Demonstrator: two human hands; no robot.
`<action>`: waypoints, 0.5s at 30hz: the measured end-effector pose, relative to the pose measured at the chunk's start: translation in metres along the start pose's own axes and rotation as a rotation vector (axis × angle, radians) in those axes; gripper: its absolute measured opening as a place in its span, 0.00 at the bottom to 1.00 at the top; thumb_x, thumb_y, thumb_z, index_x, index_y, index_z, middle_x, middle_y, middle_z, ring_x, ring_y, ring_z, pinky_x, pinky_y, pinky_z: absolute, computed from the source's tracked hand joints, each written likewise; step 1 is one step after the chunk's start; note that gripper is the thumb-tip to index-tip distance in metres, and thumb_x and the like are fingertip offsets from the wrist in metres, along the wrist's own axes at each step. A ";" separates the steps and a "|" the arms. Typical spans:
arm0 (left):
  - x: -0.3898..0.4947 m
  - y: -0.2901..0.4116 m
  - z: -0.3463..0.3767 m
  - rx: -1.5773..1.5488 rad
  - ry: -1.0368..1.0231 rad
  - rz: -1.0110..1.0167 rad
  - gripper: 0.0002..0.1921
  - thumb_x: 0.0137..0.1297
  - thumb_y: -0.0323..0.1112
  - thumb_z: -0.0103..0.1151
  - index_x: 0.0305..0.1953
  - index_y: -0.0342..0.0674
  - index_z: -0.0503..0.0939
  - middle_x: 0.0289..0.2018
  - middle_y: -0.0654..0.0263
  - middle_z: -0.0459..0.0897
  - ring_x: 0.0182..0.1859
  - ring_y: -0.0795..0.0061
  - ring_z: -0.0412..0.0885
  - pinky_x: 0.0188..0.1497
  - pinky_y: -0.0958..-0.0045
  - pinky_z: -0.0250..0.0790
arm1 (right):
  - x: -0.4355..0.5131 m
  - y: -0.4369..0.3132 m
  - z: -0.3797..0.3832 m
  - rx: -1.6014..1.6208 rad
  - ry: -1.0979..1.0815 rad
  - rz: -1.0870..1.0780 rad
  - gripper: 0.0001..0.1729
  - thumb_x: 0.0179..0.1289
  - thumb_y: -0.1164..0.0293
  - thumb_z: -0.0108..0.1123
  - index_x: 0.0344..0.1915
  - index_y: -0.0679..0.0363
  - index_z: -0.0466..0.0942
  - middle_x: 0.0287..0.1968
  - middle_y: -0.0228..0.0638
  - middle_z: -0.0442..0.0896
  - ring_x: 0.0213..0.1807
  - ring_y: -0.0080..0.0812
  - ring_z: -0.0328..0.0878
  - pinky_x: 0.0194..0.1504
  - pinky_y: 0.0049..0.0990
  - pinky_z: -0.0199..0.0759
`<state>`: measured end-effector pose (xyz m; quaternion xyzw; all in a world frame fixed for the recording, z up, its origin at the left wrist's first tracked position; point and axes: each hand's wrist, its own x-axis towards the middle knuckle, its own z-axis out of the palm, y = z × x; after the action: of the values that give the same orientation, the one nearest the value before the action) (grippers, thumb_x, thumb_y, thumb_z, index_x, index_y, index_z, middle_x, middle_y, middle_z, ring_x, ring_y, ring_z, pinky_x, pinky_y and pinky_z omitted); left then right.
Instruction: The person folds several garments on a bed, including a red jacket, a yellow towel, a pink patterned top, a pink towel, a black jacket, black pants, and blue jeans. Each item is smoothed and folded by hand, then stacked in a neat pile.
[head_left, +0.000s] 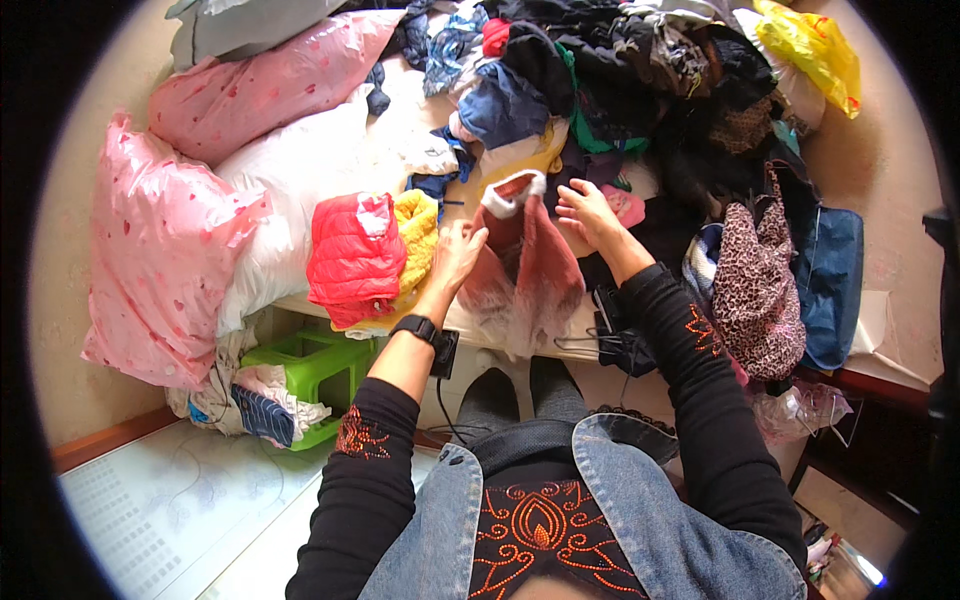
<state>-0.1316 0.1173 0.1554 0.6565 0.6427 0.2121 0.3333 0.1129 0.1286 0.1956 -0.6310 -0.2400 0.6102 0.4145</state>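
Dusty-pink fleece trousers (559, 274) of small size lie in front of me, with a white waistband and a reddish inside. Their two legs point towards me and hang over the front edge. My left hand (456, 259) is at their left side, fingers curled near the waist; whether it pinches the cloth is not clear. To the right of the waistband, my right hand (592, 214) is spread and holds nothing. Beside my left wrist sit a folded red quilted jacket (352, 251) and a yellow fleece garment (418, 225).
Piled clothes (600, 82) fill the back. At left are pink plastic bags (172, 262) and a white bag (281, 180). A green plastic stool (307, 364) stands below. On the right are a leopard-print garment (754, 292) and a blue fabric bag (831, 285).
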 end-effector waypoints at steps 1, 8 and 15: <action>-0.008 -0.018 0.009 -0.055 -0.051 -0.070 0.24 0.57 0.53 0.55 0.46 0.40 0.74 0.44 0.51 0.78 0.47 0.55 0.76 0.48 0.61 0.68 | 0.011 0.017 -0.006 -0.048 0.040 0.037 0.35 0.61 0.62 0.60 0.63 0.61 0.57 0.44 0.35 0.75 0.39 0.27 0.75 0.33 0.24 0.74; -0.067 -0.088 0.059 0.000 -0.167 -0.323 0.23 0.56 0.48 0.57 0.48 0.38 0.74 0.43 0.52 0.78 0.47 0.57 0.76 0.50 0.62 0.67 | 0.035 0.178 -0.078 -0.503 0.039 0.148 0.25 0.57 0.66 0.61 0.53 0.65 0.69 0.33 0.30 0.76 0.28 0.19 0.70 0.24 0.19 0.65; -0.082 -0.145 0.124 0.064 -0.225 -0.617 0.25 0.55 0.46 0.57 0.51 0.38 0.73 0.45 0.51 0.78 0.50 0.57 0.75 0.53 0.61 0.66 | 0.032 0.284 -0.091 -0.775 -0.063 0.275 0.35 0.52 0.56 0.66 0.52 0.71 0.69 0.45 0.43 0.78 0.38 0.29 0.76 0.34 0.25 0.71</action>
<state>-0.1526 0.0093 -0.0204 0.4601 0.7768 0.0070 0.4299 0.1481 -0.0201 -0.0629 -0.7477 -0.3780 0.5433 0.0533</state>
